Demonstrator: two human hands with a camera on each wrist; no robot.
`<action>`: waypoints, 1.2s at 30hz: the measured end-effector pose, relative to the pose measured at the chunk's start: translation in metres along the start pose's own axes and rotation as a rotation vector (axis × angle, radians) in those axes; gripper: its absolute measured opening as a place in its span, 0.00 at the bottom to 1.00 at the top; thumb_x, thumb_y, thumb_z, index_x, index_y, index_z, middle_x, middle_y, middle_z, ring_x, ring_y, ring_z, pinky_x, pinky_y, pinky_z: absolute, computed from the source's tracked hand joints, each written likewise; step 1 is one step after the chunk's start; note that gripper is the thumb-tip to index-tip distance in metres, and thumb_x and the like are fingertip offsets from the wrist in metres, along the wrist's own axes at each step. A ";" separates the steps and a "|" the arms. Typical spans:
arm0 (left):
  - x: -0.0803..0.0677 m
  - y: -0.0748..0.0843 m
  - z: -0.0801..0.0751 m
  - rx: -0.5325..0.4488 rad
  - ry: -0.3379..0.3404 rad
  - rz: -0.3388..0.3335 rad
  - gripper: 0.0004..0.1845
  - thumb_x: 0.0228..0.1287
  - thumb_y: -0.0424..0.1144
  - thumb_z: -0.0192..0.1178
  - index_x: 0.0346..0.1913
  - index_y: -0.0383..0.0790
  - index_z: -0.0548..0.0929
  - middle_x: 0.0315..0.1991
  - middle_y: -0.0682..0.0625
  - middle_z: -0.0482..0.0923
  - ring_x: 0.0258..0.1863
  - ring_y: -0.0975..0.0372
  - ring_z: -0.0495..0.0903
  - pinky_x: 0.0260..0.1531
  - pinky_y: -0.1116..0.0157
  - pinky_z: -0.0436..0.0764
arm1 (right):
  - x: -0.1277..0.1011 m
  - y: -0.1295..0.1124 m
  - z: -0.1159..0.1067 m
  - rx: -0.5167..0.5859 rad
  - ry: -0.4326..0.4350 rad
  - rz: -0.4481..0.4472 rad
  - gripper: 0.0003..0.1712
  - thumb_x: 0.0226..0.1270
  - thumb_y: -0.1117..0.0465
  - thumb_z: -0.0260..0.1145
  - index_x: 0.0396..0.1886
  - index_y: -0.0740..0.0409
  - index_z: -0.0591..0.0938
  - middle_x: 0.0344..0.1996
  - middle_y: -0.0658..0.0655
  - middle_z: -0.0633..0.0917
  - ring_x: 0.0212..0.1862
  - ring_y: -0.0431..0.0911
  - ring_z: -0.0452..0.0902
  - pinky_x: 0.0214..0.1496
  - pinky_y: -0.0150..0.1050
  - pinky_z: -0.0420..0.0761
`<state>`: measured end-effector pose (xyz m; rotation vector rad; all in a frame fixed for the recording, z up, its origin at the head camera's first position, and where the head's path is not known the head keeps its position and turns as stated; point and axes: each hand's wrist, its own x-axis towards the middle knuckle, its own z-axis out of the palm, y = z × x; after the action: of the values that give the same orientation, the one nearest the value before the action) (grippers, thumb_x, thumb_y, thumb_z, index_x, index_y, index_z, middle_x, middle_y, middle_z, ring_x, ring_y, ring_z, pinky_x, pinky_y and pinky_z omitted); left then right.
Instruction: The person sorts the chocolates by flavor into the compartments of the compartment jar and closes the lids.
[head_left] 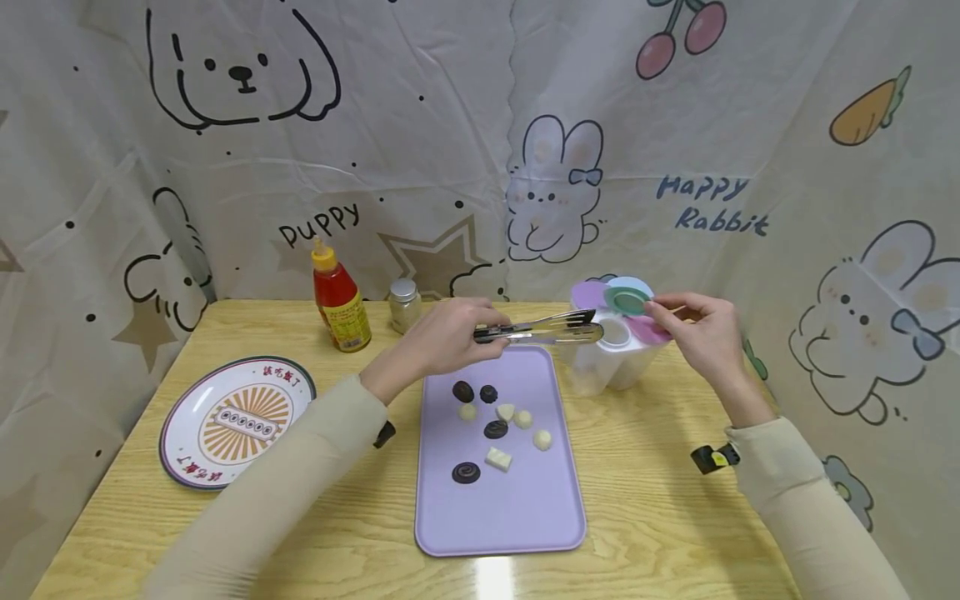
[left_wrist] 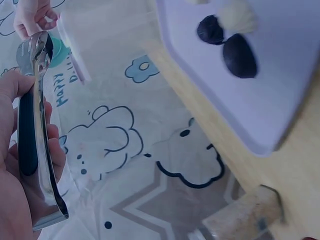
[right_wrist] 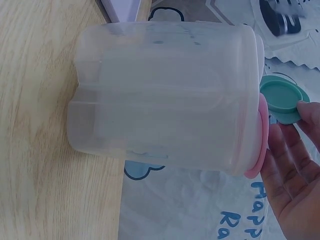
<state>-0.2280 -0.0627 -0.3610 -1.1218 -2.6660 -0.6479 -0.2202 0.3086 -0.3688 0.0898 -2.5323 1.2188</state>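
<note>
Tongs and a lid are held over the bench.
The tongs [head_left: 551, 326] are gripped by the left hand [head_left: 450, 337] above the tray [head_left: 525, 517]. The green lid [head_left: 628, 300] on the jar [head_left: 611, 367] is pinched by the right hand [head_left: 701, 333].

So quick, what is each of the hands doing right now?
Left hand: grips the metal tongs, which are closed and empty.
Right hand: pinches the green lid of the clear container.

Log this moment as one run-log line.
left hand: grips tongs, tips over container | right hand: pinches green lid of container | chocolates on purple tray
</note>
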 end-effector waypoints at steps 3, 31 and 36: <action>0.014 0.003 -0.002 0.013 -0.012 -0.007 0.15 0.70 0.45 0.67 0.55 0.45 0.91 0.47 0.48 0.90 0.32 0.60 0.81 0.31 0.64 0.78 | 0.000 0.000 0.000 -0.001 -0.003 0.005 0.21 0.72 0.49 0.73 0.50 0.63 0.90 0.33 0.27 0.83 0.34 0.34 0.78 0.33 0.23 0.81; 0.043 0.007 0.016 -0.002 -0.099 -0.030 0.17 0.70 0.48 0.67 0.57 0.47 0.90 0.52 0.51 0.89 0.43 0.58 0.85 0.43 0.58 0.83 | 0.001 0.002 -0.001 0.004 0.000 -0.011 0.21 0.71 0.50 0.73 0.50 0.64 0.90 0.34 0.26 0.83 0.35 0.35 0.77 0.33 0.23 0.80; 0.030 0.004 0.009 -0.011 -0.089 -0.038 0.17 0.69 0.48 0.68 0.56 0.46 0.90 0.51 0.51 0.89 0.42 0.58 0.85 0.44 0.59 0.83 | 0.001 0.002 0.000 0.007 -0.001 -0.006 0.21 0.71 0.50 0.74 0.50 0.64 0.90 0.33 0.26 0.83 0.35 0.34 0.78 0.33 0.23 0.80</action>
<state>-0.2457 -0.0368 -0.3584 -1.1311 -2.7674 -0.6351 -0.2216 0.3101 -0.3698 0.0993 -2.5268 1.2261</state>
